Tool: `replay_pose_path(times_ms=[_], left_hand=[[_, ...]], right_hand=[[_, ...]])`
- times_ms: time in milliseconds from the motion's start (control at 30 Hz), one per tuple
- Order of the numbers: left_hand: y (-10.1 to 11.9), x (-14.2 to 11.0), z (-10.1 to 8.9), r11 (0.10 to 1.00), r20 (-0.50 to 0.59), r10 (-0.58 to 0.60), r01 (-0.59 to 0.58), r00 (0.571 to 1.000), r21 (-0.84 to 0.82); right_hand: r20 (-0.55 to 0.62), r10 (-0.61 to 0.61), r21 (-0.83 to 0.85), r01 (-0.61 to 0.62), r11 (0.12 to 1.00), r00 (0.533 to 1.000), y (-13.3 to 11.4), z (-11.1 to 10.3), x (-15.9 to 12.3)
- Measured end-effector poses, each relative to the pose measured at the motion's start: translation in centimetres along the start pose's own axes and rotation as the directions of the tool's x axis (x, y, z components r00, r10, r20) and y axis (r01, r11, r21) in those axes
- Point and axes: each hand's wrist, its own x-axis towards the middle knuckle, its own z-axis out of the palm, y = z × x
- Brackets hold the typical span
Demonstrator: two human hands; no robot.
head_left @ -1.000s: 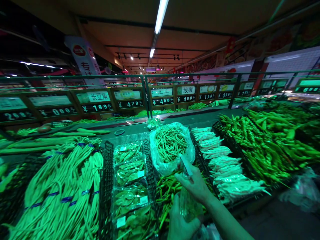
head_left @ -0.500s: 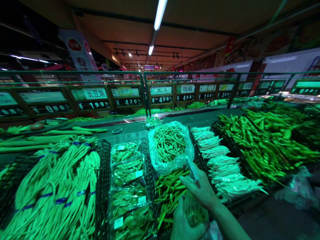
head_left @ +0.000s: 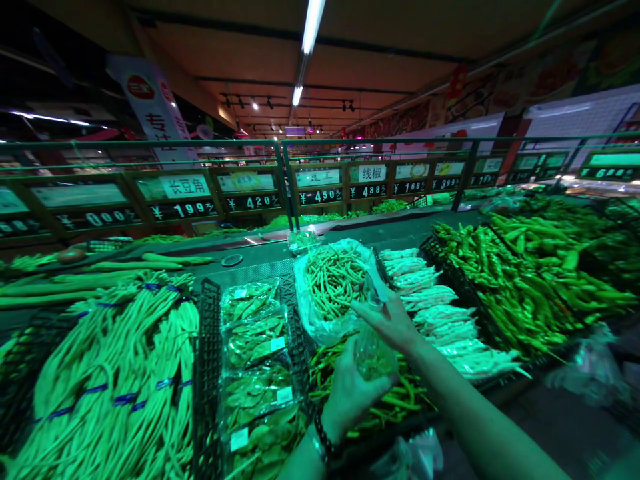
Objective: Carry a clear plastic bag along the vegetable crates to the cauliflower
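Between my hands hangs a small clear plastic bag (head_left: 374, 352) with green peppers inside. My left hand (head_left: 350, 393) is closed around the bag's lower part from below. My right hand (head_left: 387, 319) pinches the bag's twisted top, which sticks up past my fingers. Both hands hover over a crate of thin green peppers (head_left: 395, 393). Just behind them sits a large open plastic bag of thin green beans (head_left: 333, 280).
Bundled long beans (head_left: 110, 373) fill the left crates. Wrapped trays of flat pods (head_left: 255, 347) lie beside the peppers. White wrapped packs (head_left: 440, 313) and heaps of green chillies (head_left: 520, 267) spread to the right. Price boards (head_left: 320, 187) line the back rail.
Both hands rose and moved forward with the small bag, towards the big bag of beans. My left wrist and forearm came into view.
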Motion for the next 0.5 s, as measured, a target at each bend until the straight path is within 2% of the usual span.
replay_pose_path(times_ms=[100,267,400,500], left_hand=[[1.2,2.6,-1.3,0.998,-0.016,0.068,-0.068,0.998,0.02],[1.5,5.3,-3.4,0.996,0.006,0.057,-0.057,0.998,0.061],[1.4,7.1,-5.0,0.994,-0.022,0.074,-0.072,0.997,0.082],[1.6,8.3,-5.5,0.997,-0.075,0.064,-0.06,0.995,0.053]], right_hand=[[-0.039,-0.02,-0.047,0.018,0.999,0.999,-0.1,0.7,3.2],[-0.088,-0.049,-0.053,0.044,0.998,0.995,0.5,2.2,6.5],[-0.066,-0.111,-0.045,0.108,0.993,0.992,0.6,3.0,8.9],[-0.038,-0.143,-0.05,0.141,0.989,0.989,0.4,3.6,10.3]])
